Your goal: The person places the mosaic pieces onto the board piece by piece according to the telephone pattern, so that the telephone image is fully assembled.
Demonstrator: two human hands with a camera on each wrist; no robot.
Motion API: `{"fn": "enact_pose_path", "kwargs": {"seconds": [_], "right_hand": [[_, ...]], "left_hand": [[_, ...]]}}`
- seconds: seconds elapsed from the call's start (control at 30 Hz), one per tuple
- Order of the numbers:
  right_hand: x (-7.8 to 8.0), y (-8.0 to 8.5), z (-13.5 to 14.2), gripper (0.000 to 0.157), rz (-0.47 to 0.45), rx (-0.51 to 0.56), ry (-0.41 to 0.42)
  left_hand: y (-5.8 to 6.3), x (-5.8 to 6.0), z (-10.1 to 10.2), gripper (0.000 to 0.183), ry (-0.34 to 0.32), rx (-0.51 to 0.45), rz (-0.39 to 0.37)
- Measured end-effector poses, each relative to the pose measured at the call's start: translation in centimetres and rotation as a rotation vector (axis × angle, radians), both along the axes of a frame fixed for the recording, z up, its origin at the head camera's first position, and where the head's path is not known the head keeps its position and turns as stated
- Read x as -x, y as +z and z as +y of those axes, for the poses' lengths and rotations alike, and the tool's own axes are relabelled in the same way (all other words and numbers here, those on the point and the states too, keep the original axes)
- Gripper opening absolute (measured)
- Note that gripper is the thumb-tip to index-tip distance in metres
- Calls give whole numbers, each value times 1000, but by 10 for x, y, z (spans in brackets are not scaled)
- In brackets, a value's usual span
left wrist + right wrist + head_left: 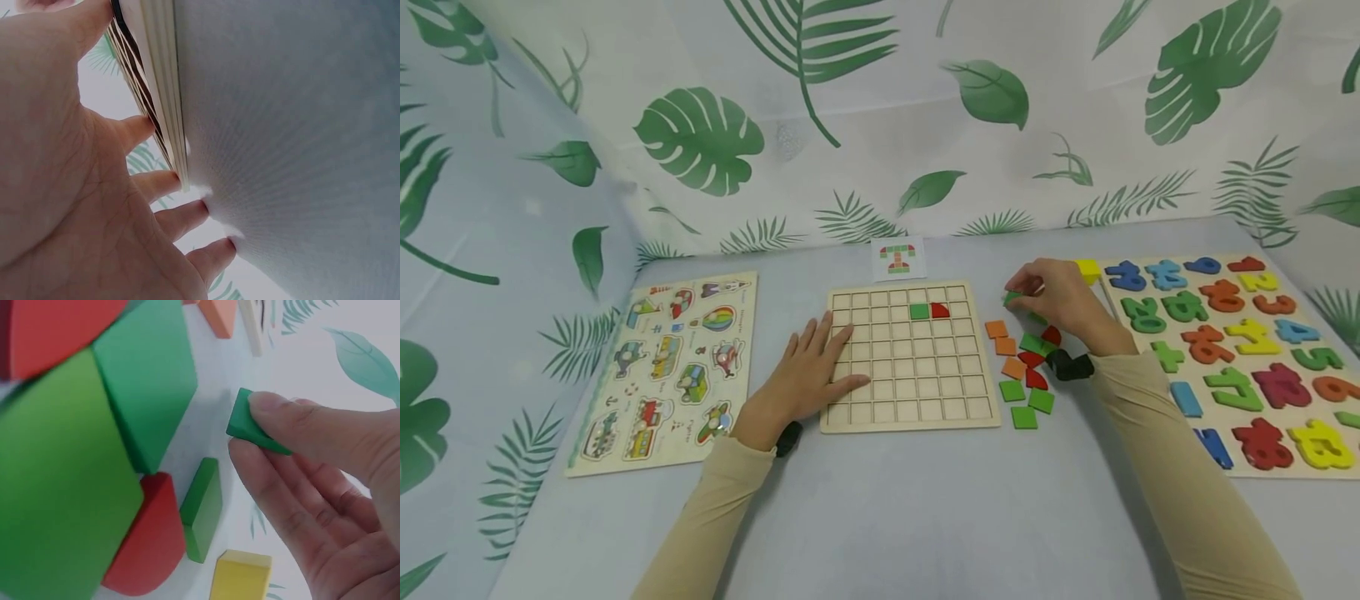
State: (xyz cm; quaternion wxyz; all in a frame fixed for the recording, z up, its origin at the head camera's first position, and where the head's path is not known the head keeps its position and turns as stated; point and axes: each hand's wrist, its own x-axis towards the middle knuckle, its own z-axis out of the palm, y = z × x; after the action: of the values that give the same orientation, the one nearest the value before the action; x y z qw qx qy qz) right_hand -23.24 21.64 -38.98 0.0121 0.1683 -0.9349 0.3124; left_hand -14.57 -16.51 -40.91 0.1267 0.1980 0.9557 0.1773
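Between thumb and fingertips, my right hand pinches a green square tile just above the table, right of the wooden grid board. My left hand lies with spread fingers over the board's left edge; in the left wrist view, thumb and index finger touch the board's side, other fingertips reach the cloth. One green square and one red quarter-round piece sit side by side in the board's upper cells. Loose green squares, orange squares and red quarter-round pieces lie beside the board.
A small card with a coloured T-shaped pattern lies behind the board. On the left is a picture puzzle board with vehicles. A number puzzle board stands at right, a yellow block by its far corner. Leaf-print cloth hangs behind.
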Motion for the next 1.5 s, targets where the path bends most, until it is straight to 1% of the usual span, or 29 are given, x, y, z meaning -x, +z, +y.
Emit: {"fn": "enact_pose_path", "kwargs": {"seconds": [0.2,0.37,0.47,0.6,0.7,0.8,0.97,1.1,1.3,1.5], "right_hand": [[-4,5,-9,13,63,37,47],[-6,14,-27,14,117,82,90],[-4,17,-42,14,148,124,143],[-1,15,-67,14,178,174,233],[-1,12,-87,15,167,191,295],[-2,9,-104,15,123,189,344],[-3,4,-122,15,80,164,385],[0,0,-125,15,78,155,396],[3,0,-123,16,64,150,380],[8,0,-122,17,77,137,415]], "left_hand": [[-1,0,-1,86,4,5,-12],[1,-1,0,85,2,-6,-13],[1,-1,1,85,4,-7,-14],[0,-1,2,85,3,-14,-17],[0,-1,2,85,2,-13,-18],[0,-1,2,85,8,-1,-18],[1,0,0,86,10,11,-17],[2,0,0,86,13,15,-19],[2,-1,1,86,14,13,-17],[2,-1,2,86,18,16,-17]]}}
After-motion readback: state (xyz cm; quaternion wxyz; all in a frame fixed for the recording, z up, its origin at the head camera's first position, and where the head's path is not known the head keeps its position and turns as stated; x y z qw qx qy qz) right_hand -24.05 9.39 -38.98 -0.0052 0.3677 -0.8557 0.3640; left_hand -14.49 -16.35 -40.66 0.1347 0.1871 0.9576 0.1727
